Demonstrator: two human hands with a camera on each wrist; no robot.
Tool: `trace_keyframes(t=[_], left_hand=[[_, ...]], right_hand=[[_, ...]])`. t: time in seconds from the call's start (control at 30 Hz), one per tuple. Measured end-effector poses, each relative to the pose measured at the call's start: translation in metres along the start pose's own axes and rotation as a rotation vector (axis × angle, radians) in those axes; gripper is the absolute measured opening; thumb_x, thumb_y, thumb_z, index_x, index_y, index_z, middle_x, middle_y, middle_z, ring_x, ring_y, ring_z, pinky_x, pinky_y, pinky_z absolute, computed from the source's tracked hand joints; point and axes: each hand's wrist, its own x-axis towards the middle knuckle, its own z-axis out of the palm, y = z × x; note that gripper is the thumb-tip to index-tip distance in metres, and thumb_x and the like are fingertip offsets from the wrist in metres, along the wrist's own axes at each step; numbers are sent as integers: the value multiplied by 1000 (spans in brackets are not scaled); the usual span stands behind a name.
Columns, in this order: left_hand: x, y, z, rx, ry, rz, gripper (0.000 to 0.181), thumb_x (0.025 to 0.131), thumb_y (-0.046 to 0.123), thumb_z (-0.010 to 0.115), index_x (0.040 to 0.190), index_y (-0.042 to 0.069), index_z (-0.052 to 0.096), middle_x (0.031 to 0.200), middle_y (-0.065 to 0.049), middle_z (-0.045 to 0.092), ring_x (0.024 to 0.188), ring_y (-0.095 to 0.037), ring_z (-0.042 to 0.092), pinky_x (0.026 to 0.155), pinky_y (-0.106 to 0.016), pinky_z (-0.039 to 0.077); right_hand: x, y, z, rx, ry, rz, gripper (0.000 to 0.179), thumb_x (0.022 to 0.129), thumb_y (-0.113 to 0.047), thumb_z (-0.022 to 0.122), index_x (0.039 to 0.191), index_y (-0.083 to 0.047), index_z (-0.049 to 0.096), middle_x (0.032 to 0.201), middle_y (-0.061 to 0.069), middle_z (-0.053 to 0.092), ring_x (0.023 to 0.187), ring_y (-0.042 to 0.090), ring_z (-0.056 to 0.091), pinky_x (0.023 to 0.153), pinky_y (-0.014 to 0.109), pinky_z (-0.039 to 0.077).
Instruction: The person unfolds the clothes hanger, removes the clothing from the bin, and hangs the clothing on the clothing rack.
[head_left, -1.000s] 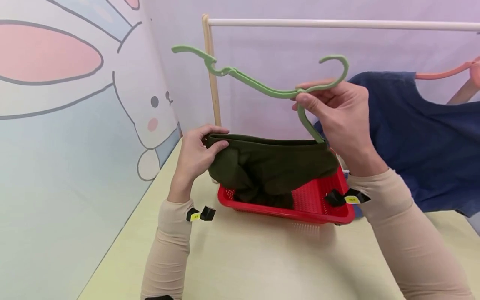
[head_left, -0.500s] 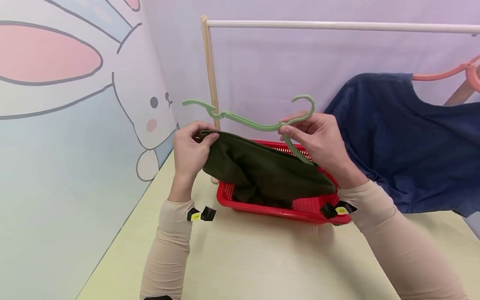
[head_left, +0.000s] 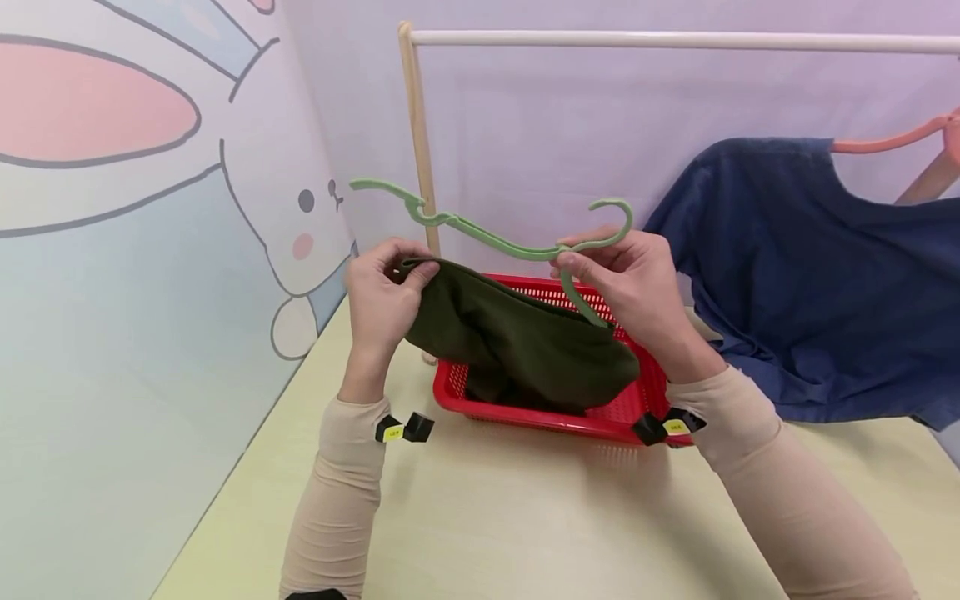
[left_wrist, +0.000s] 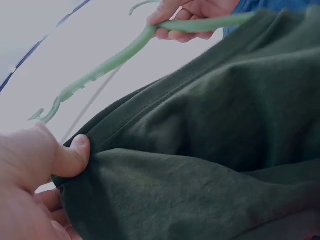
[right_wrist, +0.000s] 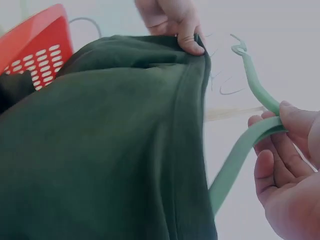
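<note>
In the head view my left hand (head_left: 384, 304) pinches one end of a dark green garment (head_left: 517, 333) by its banded edge, thumb in front. My right hand (head_left: 637, 287) grips a light green hanger (head_left: 495, 240) near the base of its hook. One hanger arm reaches up and left above the cloth, bare. The other arm slants down, its end tucked inside the garment's edge, as the right wrist view shows on the hanger (right_wrist: 235, 160). The lower cloth hangs into a red basket (head_left: 517, 414); its bottom is hidden.
Behind stands a rack with a white rail (head_left: 637, 39) and a wooden post (head_left: 420, 142). A navy blue top (head_left: 802, 275) hangs at the right on a coral hanger (head_left: 892, 142). The basket sits on a pale table (head_left: 525, 517), with a rabbit-painted wall (head_left: 112, 333) to the left.
My right hand has come down and left with the hanger. The garment's right end has dropped, so its edge now slopes down to the right. My left hand has shifted only slightly.
</note>
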Motion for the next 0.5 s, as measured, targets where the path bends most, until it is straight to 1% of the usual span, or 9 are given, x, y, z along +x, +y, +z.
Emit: trace_keyframes(t=[0.13,0.27,0.33,0.4,0.5], left_hand=[[-2,2,2,-20,-57,-5,5,97,2,86,101,2,83,99,-11,79,86,-17,68,72,-26,52],[-4,4,2,-32,-89,-2,7,97,0,85,104,1,83,102,-11,79,89,-17,70,74,-27,54],[-5,5,2,-40,-91,0,7,97,0,85,104,1,83,102,-11,79,90,-17,70,74,-27,54],[-5,5,2,-48,-87,3,7,97,0,84,103,1,83,102,-11,79,90,-17,69,74,-27,53],[-4,5,1,-49,-77,-2,6,98,0,83,104,1,83,102,-12,79,92,-17,69,76,-26,53]], right_hand=[[0,-4,3,31,58,-2,20,102,-9,82,121,-2,84,100,17,82,94,30,80,80,35,62],[1,-3,7,46,91,-1,20,103,-11,82,121,-3,84,99,16,83,95,29,79,80,37,58],[0,-1,9,69,74,4,20,103,-10,82,121,-2,84,100,17,83,95,28,80,82,34,60],[-2,3,11,84,49,12,20,102,-7,82,121,-1,84,101,19,83,95,28,82,87,32,64],[-5,8,14,101,14,17,20,101,-3,81,121,1,83,103,21,83,95,30,83,89,35,66]])
